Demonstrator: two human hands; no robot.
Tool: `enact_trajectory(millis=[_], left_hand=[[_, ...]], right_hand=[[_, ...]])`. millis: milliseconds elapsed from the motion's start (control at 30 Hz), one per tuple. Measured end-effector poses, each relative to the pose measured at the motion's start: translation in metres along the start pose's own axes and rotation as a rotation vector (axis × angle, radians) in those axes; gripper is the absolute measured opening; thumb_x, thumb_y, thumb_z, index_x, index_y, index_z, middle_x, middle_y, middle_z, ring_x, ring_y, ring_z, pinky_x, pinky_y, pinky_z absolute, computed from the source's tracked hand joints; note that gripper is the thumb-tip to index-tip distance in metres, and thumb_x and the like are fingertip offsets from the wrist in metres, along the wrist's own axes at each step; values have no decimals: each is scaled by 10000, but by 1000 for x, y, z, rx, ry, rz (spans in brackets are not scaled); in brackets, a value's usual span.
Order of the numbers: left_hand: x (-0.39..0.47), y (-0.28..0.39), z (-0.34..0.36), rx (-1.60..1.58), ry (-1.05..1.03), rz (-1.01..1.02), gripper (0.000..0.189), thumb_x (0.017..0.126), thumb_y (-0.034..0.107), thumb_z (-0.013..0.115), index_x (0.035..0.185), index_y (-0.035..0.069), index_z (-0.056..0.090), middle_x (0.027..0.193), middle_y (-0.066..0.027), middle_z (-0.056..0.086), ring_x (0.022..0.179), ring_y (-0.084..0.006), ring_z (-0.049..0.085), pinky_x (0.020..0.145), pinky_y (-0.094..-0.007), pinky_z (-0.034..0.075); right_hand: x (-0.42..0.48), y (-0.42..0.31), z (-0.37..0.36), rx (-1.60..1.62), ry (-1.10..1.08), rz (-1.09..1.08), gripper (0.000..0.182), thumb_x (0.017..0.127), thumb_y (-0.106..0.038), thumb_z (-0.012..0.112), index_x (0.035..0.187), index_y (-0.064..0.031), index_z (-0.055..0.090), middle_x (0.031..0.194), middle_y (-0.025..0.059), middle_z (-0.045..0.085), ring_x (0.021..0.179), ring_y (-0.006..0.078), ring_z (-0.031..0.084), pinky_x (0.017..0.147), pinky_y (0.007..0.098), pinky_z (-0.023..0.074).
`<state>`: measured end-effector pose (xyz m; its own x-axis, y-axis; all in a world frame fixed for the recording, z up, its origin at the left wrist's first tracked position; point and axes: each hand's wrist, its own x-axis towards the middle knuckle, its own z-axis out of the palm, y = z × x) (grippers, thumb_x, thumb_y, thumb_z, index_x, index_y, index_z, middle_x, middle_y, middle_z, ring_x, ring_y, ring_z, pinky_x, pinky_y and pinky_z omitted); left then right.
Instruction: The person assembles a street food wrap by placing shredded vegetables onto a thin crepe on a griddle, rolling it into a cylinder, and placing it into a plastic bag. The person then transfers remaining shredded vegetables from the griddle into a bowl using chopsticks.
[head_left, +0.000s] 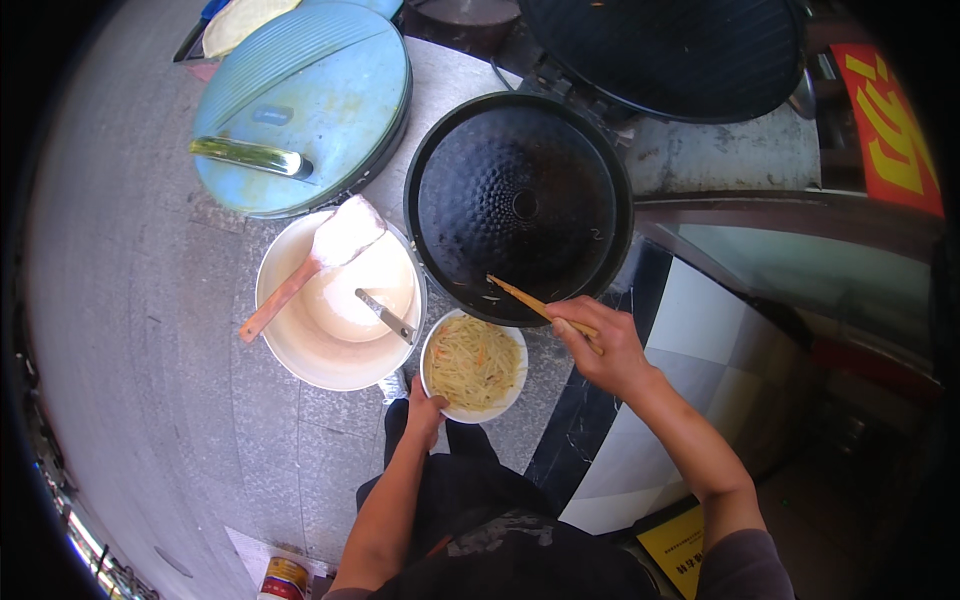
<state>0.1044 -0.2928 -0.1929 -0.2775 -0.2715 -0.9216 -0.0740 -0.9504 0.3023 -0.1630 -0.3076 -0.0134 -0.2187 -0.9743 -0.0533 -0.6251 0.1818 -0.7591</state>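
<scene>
My left hand (426, 414) grips the rim of a white bowl (517, 397) filled with shredded vegetables (474, 361), pale with some orange strips. In my right hand (606, 341) is a pair of wooden chopsticks (529, 300); their tips are over the near part of a round black pan (517, 172), where a few small scraps lie. The bowl is just below the pan's near edge. To the left stands a large cream basin (289, 352) of pale batter or liquid. A spatula with a wooden handle and pale coated blade (349, 232) lies across its rim, beside a metal-handled tool (386, 316).
A round blue lid (322, 97) with a handle covers an appliance at the upper left. The ridged black upper plate (675, 52) of an open griddle stands at the upper right. A glass-fronted counter (810, 262) is on the right. A can (285, 577) stands at the lower left.
</scene>
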Motion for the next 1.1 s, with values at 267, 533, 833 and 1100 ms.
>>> enact_trajectory(millis=[267, 533, 833, 1100], left_hand=[[3, -5, -6, 53, -29, -2, 727, 634, -80, 441, 1313, 148, 317, 1204, -87, 481, 1069, -269, 512, 788, -411, 485], [-2, -3, -4, -26, 7, 47, 734, 587, -107, 440, 1295, 67, 351, 1121, -94, 514, 959, -227, 568, 642, -290, 509], [-10, -4, -2, -18, -8, 9, 729, 596, -105, 439, 1293, 89, 355, 1137, -99, 513, 1009, -246, 553, 701, -323, 517], [-24, -16, -15, -2, -65, -25, 719, 619, -96, 433, 1298, 116, 330, 1198, -103, 482, 1104, -281, 499, 814, -417, 488]], right_hand=[[-16, -7, -3, -40, -129, 35, 148, 827, -66, 596, 951, 7, 627, 824, 138, 624, 657, 291, 625, 574, 326, 505], [-30, -31, -35, 229, -134, 323, 168, 844, -58, 580, 981, 18, 639, 818, 130, 631, 662, 189, 628, 586, 280, 496], [-65, -35, -27, 219, -120, 264, 161, 843, -57, 583, 978, 9, 640, 807, 117, 624, 643, 197, 610, 577, 291, 491], [-82, -54, -27, 270, -125, 294, 158, 861, -53, 562, 980, 21, 634, 815, 116, 617, 653, 169, 627, 591, 275, 509]])
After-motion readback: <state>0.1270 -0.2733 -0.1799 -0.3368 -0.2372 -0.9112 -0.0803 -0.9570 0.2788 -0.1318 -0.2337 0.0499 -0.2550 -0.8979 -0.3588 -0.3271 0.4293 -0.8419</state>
